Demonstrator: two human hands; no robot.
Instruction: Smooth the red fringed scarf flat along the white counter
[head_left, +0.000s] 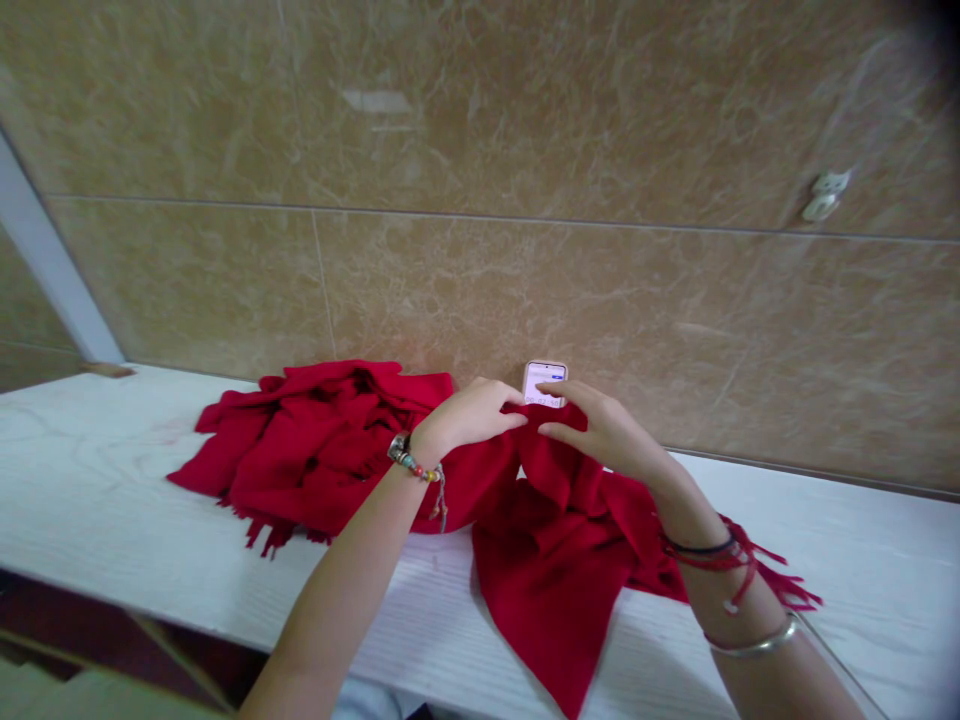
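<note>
A red fringed scarf (pixel 555 570) lies loosely bunched on a white table, one corner hanging toward the front edge. Its raised upper part stands between my hands. My left hand (pixel 480 412), with a beaded bracelet at the wrist, has thumb and fingers closed on the red fabric. Opposite it, my right hand (pixel 604 425) is held over the scarf with thumb and fingers apart, fingertips in front of a phone (pixel 544 375). The phone leans upright against the wall, showing timer digits, partly covered by my fingers. Red cloth continues leftward into a larger heap (pixel 322 440).
The white wood-grain table (pixel 82 480) runs along a tan marble-tiled wall (pixel 480 280). A small white cat-shaped piece (pixel 826 195) is fixed to the wall at right. A small brown block (pixel 107 370) sits at the table's back left. Below the front edge is a dark recess.
</note>
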